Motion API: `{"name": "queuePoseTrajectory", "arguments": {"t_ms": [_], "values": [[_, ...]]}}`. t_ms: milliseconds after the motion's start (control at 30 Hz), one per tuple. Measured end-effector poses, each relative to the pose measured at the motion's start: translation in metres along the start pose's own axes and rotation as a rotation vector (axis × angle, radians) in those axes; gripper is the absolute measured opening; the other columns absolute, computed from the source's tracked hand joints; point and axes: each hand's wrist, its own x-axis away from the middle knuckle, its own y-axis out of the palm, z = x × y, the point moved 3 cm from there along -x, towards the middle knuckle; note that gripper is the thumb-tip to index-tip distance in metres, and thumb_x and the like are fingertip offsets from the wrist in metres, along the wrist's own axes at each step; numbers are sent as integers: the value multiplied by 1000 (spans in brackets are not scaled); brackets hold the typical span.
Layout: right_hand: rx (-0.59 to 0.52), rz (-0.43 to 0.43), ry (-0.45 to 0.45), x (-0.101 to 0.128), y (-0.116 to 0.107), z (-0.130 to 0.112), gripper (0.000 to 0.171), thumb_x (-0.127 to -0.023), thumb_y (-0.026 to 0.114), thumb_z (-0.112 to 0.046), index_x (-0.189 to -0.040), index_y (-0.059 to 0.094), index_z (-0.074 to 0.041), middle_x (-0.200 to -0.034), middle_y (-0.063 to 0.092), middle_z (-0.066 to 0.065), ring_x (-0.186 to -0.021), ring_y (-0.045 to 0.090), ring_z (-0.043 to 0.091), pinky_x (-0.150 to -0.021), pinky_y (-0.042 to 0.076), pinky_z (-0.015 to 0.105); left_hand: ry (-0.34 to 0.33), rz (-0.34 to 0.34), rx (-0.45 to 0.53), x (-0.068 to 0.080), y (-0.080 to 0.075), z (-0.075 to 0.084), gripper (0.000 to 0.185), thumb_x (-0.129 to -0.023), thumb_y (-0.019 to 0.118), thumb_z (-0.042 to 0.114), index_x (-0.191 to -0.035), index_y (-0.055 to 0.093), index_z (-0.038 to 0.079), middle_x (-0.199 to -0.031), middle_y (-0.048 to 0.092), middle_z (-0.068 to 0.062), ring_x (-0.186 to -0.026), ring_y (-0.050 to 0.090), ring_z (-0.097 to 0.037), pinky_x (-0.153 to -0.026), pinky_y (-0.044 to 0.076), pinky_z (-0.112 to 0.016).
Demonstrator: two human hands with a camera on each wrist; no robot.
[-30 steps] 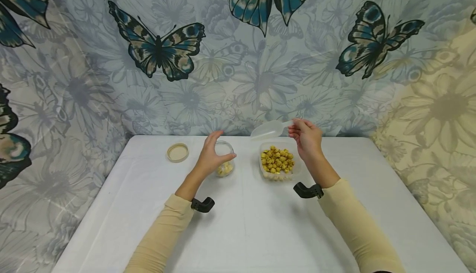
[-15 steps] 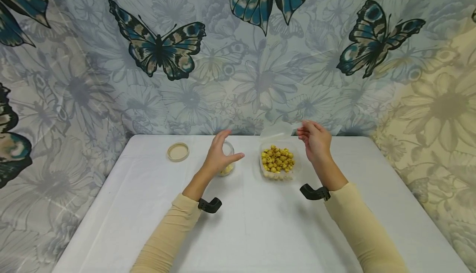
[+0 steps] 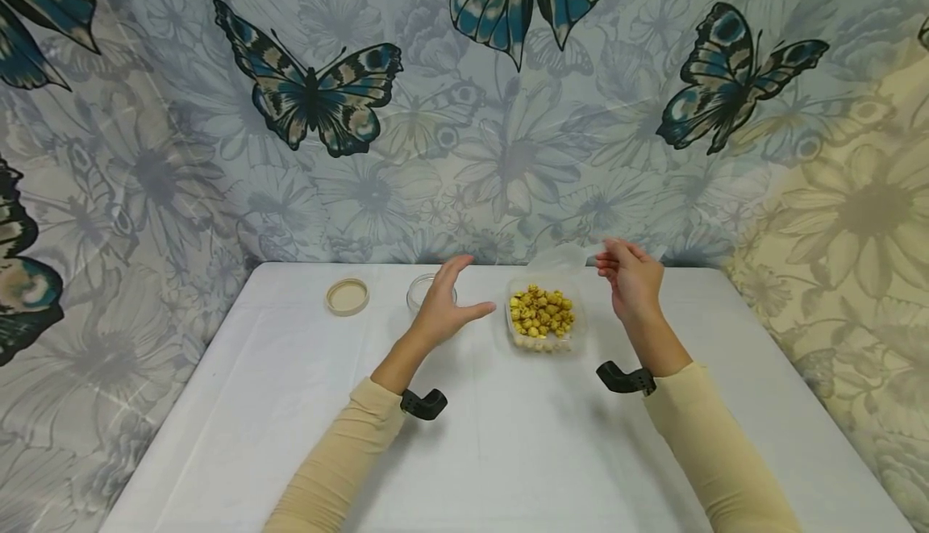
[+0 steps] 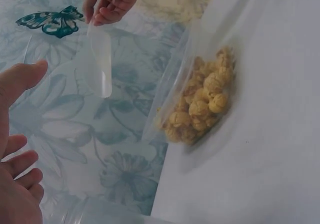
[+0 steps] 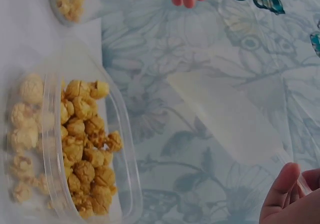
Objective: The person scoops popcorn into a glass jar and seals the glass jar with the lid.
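Note:
My right hand (image 3: 635, 283) pinches the handle of a translucent plastic scoop (image 5: 230, 119), raised above the far side of the popcorn tub. Nothing shows in the scoop's bowl in the right wrist view. Below it, yellow caramel popcorn (image 3: 540, 311) fills much of a clear square tub (image 5: 129, 154). My left hand (image 3: 444, 311) hovers left of the tub with thumb and fingers spread, holding nothing. Behind that hand, partly covered by it in the head view, stands a clear jar (image 3: 415, 297); some popcorn (image 5: 70, 7) lies at its bottom.
A round beige-rimmed lid (image 3: 347, 312) lies on the white-covered table (image 3: 493, 436), left of the jar. The table's far edge meets a patterned butterfly cloth (image 3: 508, 170) close behind the containers.
My left hand has shifted right, away from over the jar toward the tub. The right hand has moved right with the scoop. The jar, lid and tub stay in place.

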Motion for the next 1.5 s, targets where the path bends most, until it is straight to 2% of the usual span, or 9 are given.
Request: {"name": "queuePoseTrajectory", "arguments": {"t_ms": [467, 767, 967, 1100, 1267, 1367, 1500], "values": [[124, 31, -101, -4, -13, -2, 8, -91, 66, -3, -83, 69, -3, -59, 64, 3, -47, 58, 11, -44, 49, 19, 23, -114, 28, -4, 30, 8, 80, -85, 76, 29, -150, 35, 9, -155, 32, -14, -144, 32, -33, -113, 35, -55], [318, 30, -195, -9, -18, -1, 9, -91, 68, -11, -83, 71, -12, -61, 64, -1, -49, 57, 8, -45, 49, 16, -41, -172, 37, -4, 51, 1, 82, -85, 76, 32, -150, 34, 8, -156, 32, -12, -145, 31, -32, -115, 34, -52], [412, 12, -279, -13, -23, 2, 10, -92, 66, -11, -91, 70, -2, -61, 63, -4, -49, 56, 6, -44, 47, 15, -93, -203, 12, -3, 61, -10, 82, -86, 75, 35, -151, 33, 9, -157, 30, -13, -145, 31, -34, -114, 34, -53], [495, -2, -335, -9, -22, 2, 9, -93, 65, -10, -90, 69, -3, -61, 62, -7, -50, 56, 4, -46, 48, 13, -126, -214, -6, -2, 68, -15, 84, -86, 74, 40, -152, 32, 9, -157, 31, -13, -145, 32, -34, -114, 35, -52], [627, -27, -414, -7, -19, 0, 22, -95, 61, -8, -100, 68, 13, -62, 60, -13, -52, 55, 0, -48, 47, 11, -180, -230, -11, -2, 80, -23, 84, -87, 73, 38, -153, 29, 9, -158, 29, -14, -145, 31, -35, -114, 35, -54], [692, -55, -491, -8, -17, 1, 23, -94, 60, -5, -102, 68, 16, -63, 62, -6, -52, 55, -1, -48, 46, 10, -210, -232, -29, -1, 87, -28, 87, -86, 74, 38, -154, 28, 10, -157, 30, -15, -144, 32, -35, -113, 35, -53], [780, -100, -626, -7, -15, 2, 20, -93, 62, -4, -97, 70, 13, -70, 65, 18, -54, 54, -4, -48, 44, 7, -222, -231, -54, 0, 94, -35, 91, -84, 75, 42, -154, 26, 11, -156, 31, -16, -144, 33, -35, -114, 35, -52]]}}
